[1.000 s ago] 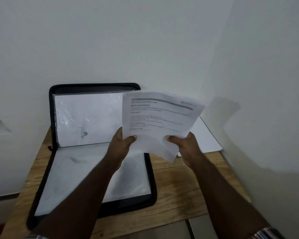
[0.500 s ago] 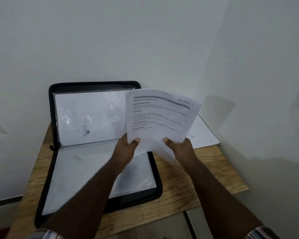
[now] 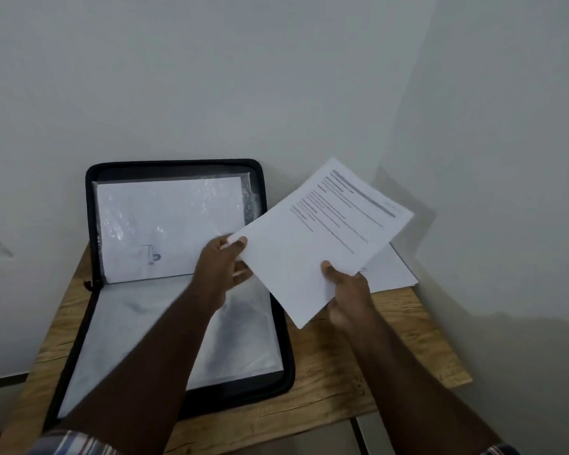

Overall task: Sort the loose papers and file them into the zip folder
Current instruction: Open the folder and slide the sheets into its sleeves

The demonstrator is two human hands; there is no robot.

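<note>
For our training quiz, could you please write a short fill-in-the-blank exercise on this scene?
1. The black zip folder lies ___ on the wooden table.
2. The printed white sheet is held by ___ hands.
3. The right hand grips the sheet's ___ edge.

Missing words: open; both; lower

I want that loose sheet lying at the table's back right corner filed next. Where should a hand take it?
Probably the loose sheet is best pinched at its near right corner, coming from the right. It lies flat on the table, and the printed page held by the left hand and right hand covers its left part.
</note>
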